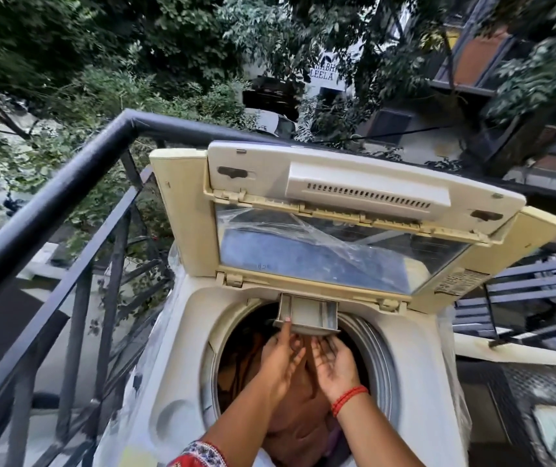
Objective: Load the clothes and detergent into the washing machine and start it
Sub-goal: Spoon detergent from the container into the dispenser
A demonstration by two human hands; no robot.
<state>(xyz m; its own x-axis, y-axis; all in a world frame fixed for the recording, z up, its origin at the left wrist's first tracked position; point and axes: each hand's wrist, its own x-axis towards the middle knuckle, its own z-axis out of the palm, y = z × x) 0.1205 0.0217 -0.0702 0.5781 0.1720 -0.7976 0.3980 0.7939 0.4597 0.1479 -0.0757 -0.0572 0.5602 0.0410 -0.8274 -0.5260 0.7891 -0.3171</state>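
A balcony with a dark metal railing [67,183] looks out onto trees and neighbouring buildings, and against the railing stands a cream top-loading washing machine [182,332] with its folding lid [354,210] raised upright at the back. At the rear rim of the round drum opening, a grey detergent drawer [306,315] is pulled out toward the person, its long axis running left to right and its open tray jutting forward over the drum. Brownish clothes [290,416] lie inside the drum, beneath both forearms. The left hand [281,358] reaches up with fingers extended, one fingertip touching the drawer's front left edge. The right hand [332,364], with a red thread bracelet [349,399] at the wrist, is just below the drawer's front lip, palm up, fingers loosely spread and holding nothing. The drawer sits just above and beyond both sets of fingers.
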